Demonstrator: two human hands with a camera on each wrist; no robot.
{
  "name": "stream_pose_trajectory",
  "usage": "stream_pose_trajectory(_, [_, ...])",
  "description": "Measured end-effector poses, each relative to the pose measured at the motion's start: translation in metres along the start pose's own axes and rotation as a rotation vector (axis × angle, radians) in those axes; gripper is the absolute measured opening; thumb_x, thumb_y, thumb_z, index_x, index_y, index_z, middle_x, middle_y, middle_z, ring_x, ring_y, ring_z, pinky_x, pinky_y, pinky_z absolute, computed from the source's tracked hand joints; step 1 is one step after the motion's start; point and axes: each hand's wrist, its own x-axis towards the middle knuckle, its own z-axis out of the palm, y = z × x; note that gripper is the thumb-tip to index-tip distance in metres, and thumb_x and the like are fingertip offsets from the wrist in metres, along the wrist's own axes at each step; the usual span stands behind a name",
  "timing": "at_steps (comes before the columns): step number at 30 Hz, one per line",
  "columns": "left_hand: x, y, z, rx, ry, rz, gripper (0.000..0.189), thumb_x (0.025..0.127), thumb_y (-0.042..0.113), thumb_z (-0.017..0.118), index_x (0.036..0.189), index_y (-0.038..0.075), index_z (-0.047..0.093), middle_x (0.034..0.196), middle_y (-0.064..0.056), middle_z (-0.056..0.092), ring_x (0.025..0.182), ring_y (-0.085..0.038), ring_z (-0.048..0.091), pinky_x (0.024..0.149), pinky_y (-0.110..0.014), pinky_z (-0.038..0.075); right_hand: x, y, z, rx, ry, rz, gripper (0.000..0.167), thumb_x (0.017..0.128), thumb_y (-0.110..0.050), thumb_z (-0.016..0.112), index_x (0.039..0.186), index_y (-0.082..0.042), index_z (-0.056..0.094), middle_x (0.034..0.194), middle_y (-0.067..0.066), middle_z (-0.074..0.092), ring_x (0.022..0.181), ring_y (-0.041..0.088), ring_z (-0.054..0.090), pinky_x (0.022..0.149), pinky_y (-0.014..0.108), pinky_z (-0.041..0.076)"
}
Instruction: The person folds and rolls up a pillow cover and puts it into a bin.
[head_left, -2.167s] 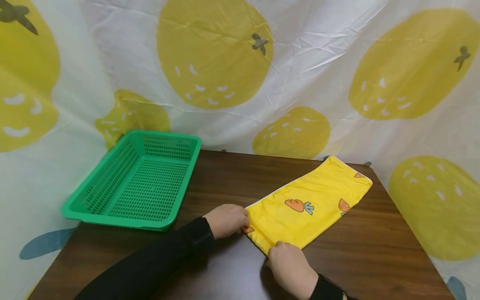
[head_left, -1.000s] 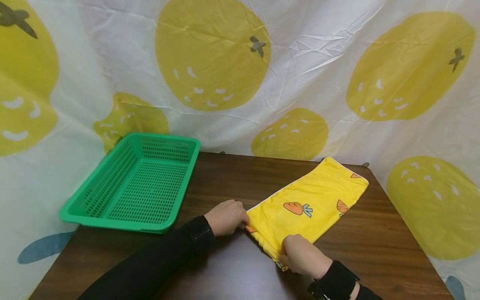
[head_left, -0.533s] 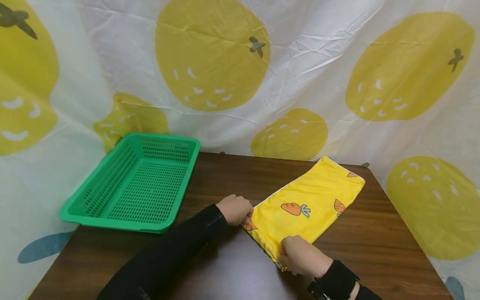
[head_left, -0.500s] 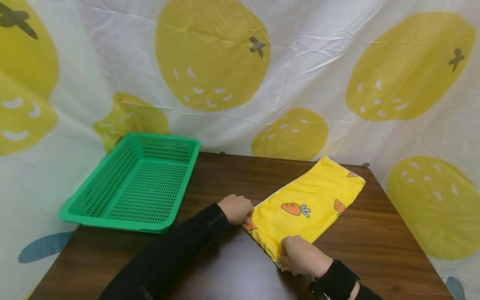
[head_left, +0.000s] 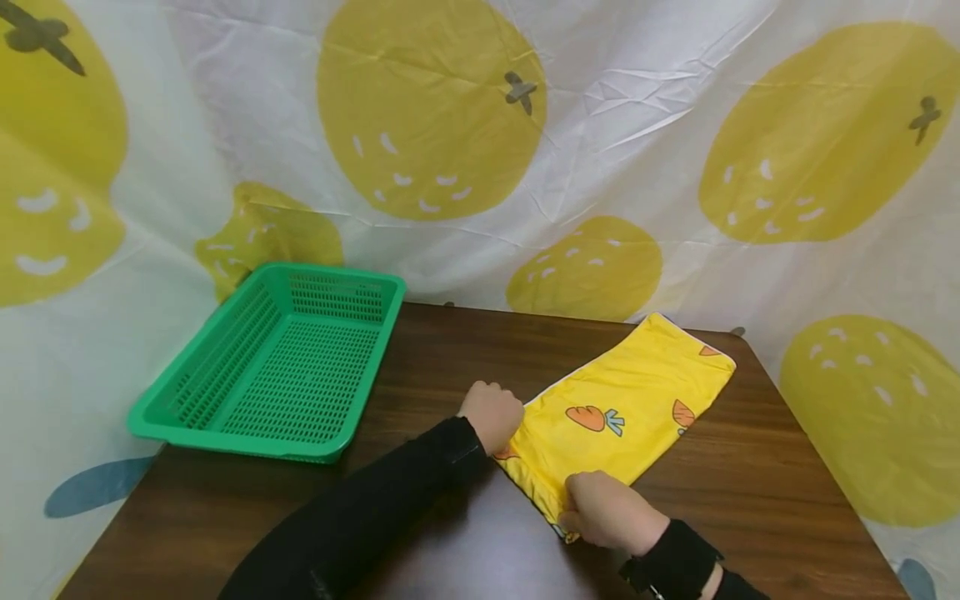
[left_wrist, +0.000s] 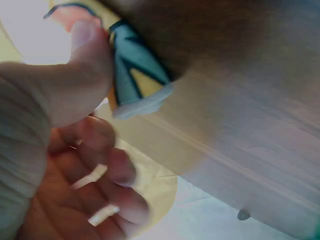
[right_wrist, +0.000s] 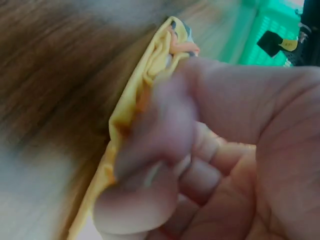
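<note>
In my head view, a green rectangular mesh basket (head_left: 240,442) sits on the dark brown wooden surface (head_left: 757,508), well left of the folded yellow carrot-print cloth (head_left: 637,396); a black left sleeve (head_left: 360,517) crosses between them. I see the cloth's long axis running diagonally, its far end by the far right corner, near a white fruit-printed sheet (head_left: 637,42). The left hand (head_left: 492,417) pinches one near-end corner; the right hand (head_left: 609,512) seems to pinch the other, though blurred. Wood flanks both long edges.
</note>
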Motion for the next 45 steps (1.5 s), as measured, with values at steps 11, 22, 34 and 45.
stream_pose_trajectory(11, [-0.017,-0.007,0.014,0.004,0.166,0.31,0.018,0.102,0.028,0.073,0.09,0.019,0.083,0.076,0.005,0.073,0.066,-0.012,0.056,0.068,-0.027,0.057,-0.017,-0.023,0.028,-0.348,0.361,-0.159,0.026,0.086,-0.01,0.084,0.072,-0.009,0.062,0.067,0.001,0.055,0.059,0.015,0.055,0.057,0.036,0.051])
stream_pose_trajectory(22, [-0.038,-0.025,0.017,-0.242,0.133,0.354,0.019,0.093,0.012,0.08,0.077,0.017,0.073,0.066,0.006,0.048,0.064,-0.012,0.041,0.063,-0.023,0.038,-0.029,-0.04,0.04,-0.449,0.348,-0.198,0.028,0.084,-0.019,0.087,0.073,-0.009,0.064,0.066,0.001,0.057,0.06,0.015,0.055,0.053,0.034,0.048])
stream_pose_trajectory(34, [-0.052,-0.029,0.017,-0.226,0.03,0.387,0.011,0.09,0.029,0.087,0.096,0.02,0.085,0.083,0.008,0.073,0.077,-0.011,0.054,0.077,-0.024,0.051,-0.03,-0.044,0.055,-0.529,0.422,-0.166,0.024,0.092,-0.005,0.074,0.075,-0.007,0.056,0.065,0.003,0.053,0.057,0.015,0.053,0.048,0.034,0.047])
stream_pose_trajectory(45, [-0.049,-0.031,0.017,-0.223,0.021,0.371,0.013,0.093,0.032,0.084,0.101,0.022,0.084,0.086,0.009,0.072,0.079,-0.013,0.052,0.077,-0.025,0.045,-0.026,-0.031,0.035,-0.141,0.339,-0.109,0.021,0.08,0.006,0.073,0.086,-0.005,0.056,0.065,0.005,0.056,0.057,0.017,0.056,0.051,0.036,0.048])
